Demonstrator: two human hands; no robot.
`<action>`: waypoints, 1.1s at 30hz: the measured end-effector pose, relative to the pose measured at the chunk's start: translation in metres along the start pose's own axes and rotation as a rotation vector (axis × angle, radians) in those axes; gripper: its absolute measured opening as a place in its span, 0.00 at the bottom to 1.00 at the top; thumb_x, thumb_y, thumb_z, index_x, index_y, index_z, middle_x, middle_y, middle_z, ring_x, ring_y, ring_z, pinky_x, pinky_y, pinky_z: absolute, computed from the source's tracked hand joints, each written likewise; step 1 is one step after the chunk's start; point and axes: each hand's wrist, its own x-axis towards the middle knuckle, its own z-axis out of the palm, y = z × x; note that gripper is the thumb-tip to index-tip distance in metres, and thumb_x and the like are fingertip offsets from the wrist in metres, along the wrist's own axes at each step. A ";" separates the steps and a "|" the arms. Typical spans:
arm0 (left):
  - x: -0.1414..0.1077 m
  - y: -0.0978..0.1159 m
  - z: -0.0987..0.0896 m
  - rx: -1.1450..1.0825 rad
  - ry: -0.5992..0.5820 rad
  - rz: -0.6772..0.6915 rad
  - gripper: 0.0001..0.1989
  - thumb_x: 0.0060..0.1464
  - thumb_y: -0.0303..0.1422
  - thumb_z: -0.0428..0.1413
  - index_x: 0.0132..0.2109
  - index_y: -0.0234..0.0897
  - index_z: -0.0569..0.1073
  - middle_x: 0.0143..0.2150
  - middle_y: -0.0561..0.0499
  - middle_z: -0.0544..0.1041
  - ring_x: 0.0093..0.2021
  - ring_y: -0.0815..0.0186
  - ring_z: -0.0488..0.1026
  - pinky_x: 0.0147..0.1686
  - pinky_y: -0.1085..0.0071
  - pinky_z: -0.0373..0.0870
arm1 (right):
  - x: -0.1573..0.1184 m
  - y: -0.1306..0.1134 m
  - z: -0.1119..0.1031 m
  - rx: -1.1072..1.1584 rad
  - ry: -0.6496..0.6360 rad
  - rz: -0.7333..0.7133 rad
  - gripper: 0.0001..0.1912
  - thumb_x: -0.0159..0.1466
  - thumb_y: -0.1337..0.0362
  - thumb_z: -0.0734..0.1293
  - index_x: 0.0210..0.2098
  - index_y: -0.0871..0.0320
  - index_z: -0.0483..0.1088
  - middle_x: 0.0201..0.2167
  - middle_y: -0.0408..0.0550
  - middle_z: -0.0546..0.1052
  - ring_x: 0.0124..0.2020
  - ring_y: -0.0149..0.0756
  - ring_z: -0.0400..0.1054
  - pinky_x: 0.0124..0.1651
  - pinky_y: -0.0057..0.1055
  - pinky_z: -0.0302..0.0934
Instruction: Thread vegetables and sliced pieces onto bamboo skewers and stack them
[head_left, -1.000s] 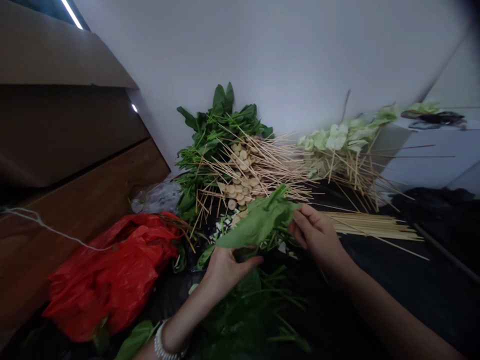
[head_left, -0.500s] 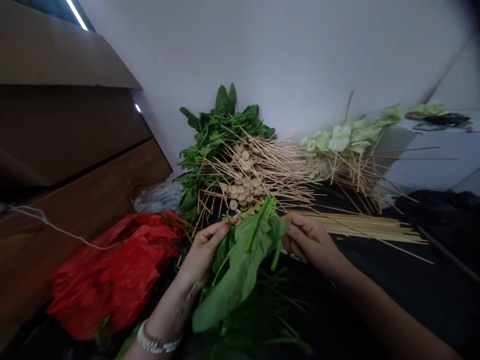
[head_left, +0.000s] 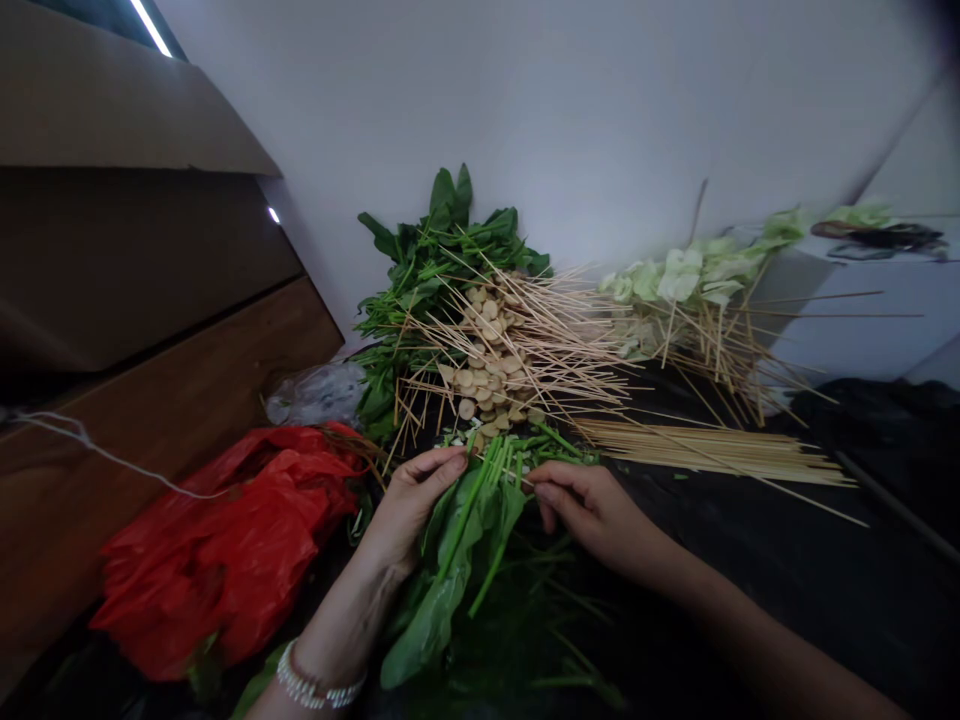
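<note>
A bunch of leafy greens (head_left: 472,530) hangs between my hands, its stems at the top and its broad leaves drooping toward me. My left hand (head_left: 416,490), with a beaded bracelet at the wrist, pinches the stems between thumb and fingers. At the other side of the stems my right hand (head_left: 581,500) is closed in a pinch on what looks like the pale end of a thin bamboo skewer, mostly hidden by stems and fingers. Cut green stems (head_left: 562,440) lie just beyond the hands, and more loose greens sit in shadow below.
Skewered pale round slices (head_left: 487,370) are piled ahead, with greens (head_left: 420,270) behind them. Skewered cabbage pieces (head_left: 682,275) stand at the right, above a bundle of bare bamboo skewers (head_left: 720,450). A red plastic bag (head_left: 225,550) and a clear bag (head_left: 319,395) lie left.
My right hand has moved left and slightly down, closer to my left hand. The stems and leaves between them have shifted left and lower, uncovering cut stems behind.
</note>
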 end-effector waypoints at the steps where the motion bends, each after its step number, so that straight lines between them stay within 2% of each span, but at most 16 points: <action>1: 0.000 0.000 0.000 0.002 0.005 -0.003 0.21 0.28 0.35 0.74 0.35 0.35 0.82 0.26 0.49 0.82 0.24 0.67 0.76 0.27 0.75 0.72 | 0.000 0.000 0.000 -0.006 -0.003 -0.006 0.12 0.68 0.64 0.58 0.36 0.58 0.72 0.20 0.39 0.72 0.21 0.29 0.61 0.29 0.26 0.54; 10: -0.003 0.001 0.003 0.011 -0.012 0.003 0.20 0.26 0.36 0.75 0.32 0.35 0.82 0.25 0.49 0.82 0.22 0.69 0.76 0.25 0.77 0.73 | 0.000 0.002 0.004 -0.030 0.008 0.010 0.12 0.67 0.66 0.59 0.36 0.58 0.73 0.19 0.39 0.73 0.21 0.28 0.63 0.28 0.25 0.54; 21: 0.000 -0.002 0.000 0.057 -0.024 0.029 0.20 0.27 0.37 0.75 0.31 0.35 0.82 0.25 0.49 0.82 0.22 0.69 0.75 0.25 0.77 0.73 | -0.001 0.006 0.006 -0.067 0.035 -0.036 0.12 0.67 0.66 0.59 0.35 0.58 0.74 0.20 0.40 0.73 0.22 0.28 0.65 0.30 0.25 0.57; 28: 0.002 -0.007 -0.003 0.116 -0.062 0.149 0.14 0.33 0.35 0.73 0.30 0.34 0.82 0.27 0.52 0.80 0.26 0.72 0.74 0.28 0.80 0.71 | -0.001 0.009 0.009 -0.103 0.050 -0.081 0.11 0.67 0.69 0.59 0.33 0.57 0.73 0.20 0.39 0.73 0.22 0.28 0.65 0.31 0.24 0.57; 33: 0.005 -0.010 -0.006 0.156 -0.083 0.153 0.12 0.36 0.35 0.72 0.29 0.34 0.82 0.28 0.54 0.78 0.27 0.73 0.73 0.29 0.80 0.69 | -0.002 0.011 0.012 -0.135 0.064 -0.122 0.11 0.67 0.70 0.59 0.34 0.57 0.72 0.21 0.39 0.72 0.23 0.28 0.65 0.31 0.23 0.56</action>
